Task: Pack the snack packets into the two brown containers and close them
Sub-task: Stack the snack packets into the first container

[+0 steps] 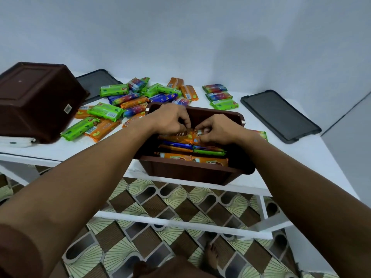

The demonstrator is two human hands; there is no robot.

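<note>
A brown container [186, 173] stands open at the table's front edge, with several orange, blue and green snack packets stacked inside. My left hand [170, 120] pinches the top of an orange packet [176, 138] in the back row. My right hand [217, 129] pinches a neighbouring orange packet [195, 139] beside it. A second brown container [38, 99] lies upside down at the left. Loose snack packets [130, 99] are scattered behind the open container, and a few more packets [219, 96] lie in a short column at the back right.
A dark lid [279, 115] lies flat at the right of the white table [301, 157]. Another dark lid [94, 83] rests behind the upturned container. One packet [262, 134] peeks out right of the open container. A patterned floor shows below the table frame.
</note>
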